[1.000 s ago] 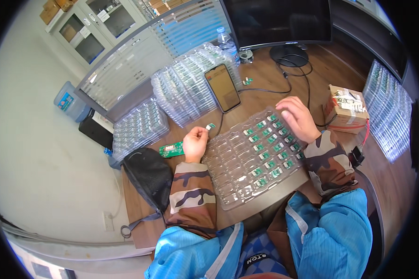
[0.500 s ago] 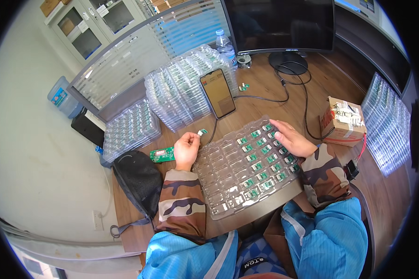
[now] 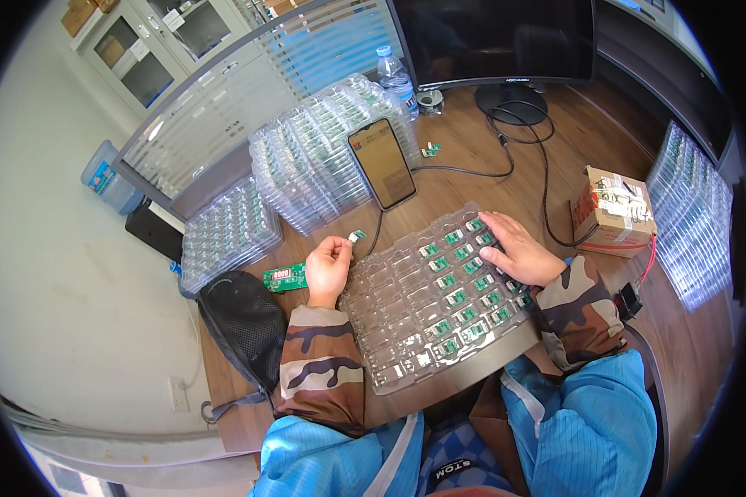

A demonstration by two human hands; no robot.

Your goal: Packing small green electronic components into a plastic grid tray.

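Note:
My left hand pinches a small green circuit board with a white part on it, just off the far left corner of a clear plastic tray. Beside that hand, and partly behind it, lies a longer green board with a lit red display. Fingers stretched out, my right hand rests over the tray's right edge and hides some of its pockets. Small green boards fill many pockets on the tray's right side; most pockets at its left hold none.
A phone leans on tall stacks of filled trays, with a cable below. A black mesh pouch lies at left. A cardboard box with red wires stands at right, near more stacked trays. Behind are a bottle and a monitor.
The view has shifted slightly. My left hand still holds the small board in nearly the same place. My right thumb has moved a little lower over the tray.

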